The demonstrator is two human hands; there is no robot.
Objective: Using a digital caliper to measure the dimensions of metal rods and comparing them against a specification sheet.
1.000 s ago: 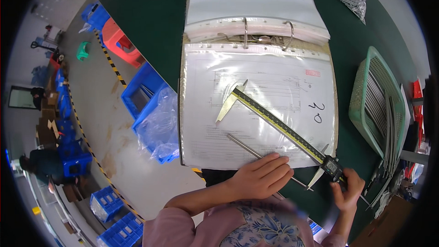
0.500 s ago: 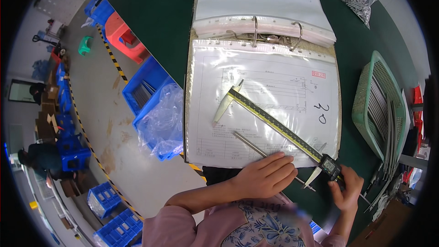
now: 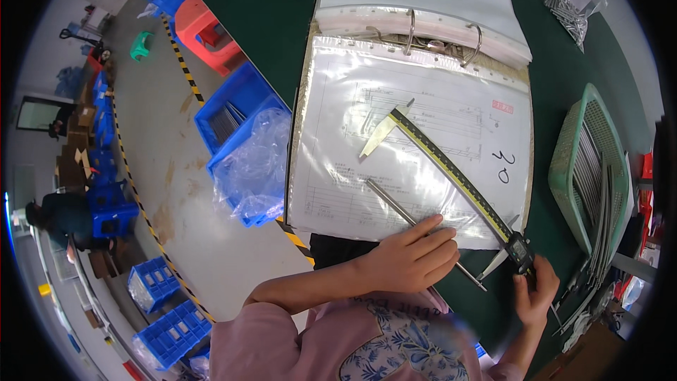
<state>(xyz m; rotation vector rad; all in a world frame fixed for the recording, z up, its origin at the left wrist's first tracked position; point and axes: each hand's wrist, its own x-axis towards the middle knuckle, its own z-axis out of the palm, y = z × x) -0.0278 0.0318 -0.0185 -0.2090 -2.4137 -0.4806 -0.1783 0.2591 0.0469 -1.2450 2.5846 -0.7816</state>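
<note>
Left of the left hand, past the edge of the counter [image 3: 261,0], a blue crate [image 3: 255,85] holds slender pieces [image 3: 227,121]. The left hand [image 3: 416,257] lies palm down across a metal rod [image 3: 391,203], fingers close together; its thumb is hidden, so I cannot tell whether it pinches. Light, even pressure there should keep the rod from rolling. The rod's long axis slants from far left to near right: one end points beyond the fingers over an open binder [image 3: 335,116], the other emerges just right of the palm.

Ahead and to the right of that hand, the caliper [image 3: 455,178] runs nearly parallel, jaws wide apart and pointing back toward the rod's ends; contact is unclear. I'd keep its beam aligned with the rod and slide gently, without tilting. The right hand [image 3: 534,293] pinches the caliper's near end between thumb and curled fingers. Farther right of it stands a green basket [image 3: 564,162] of long rods [image 3: 591,176].
</note>
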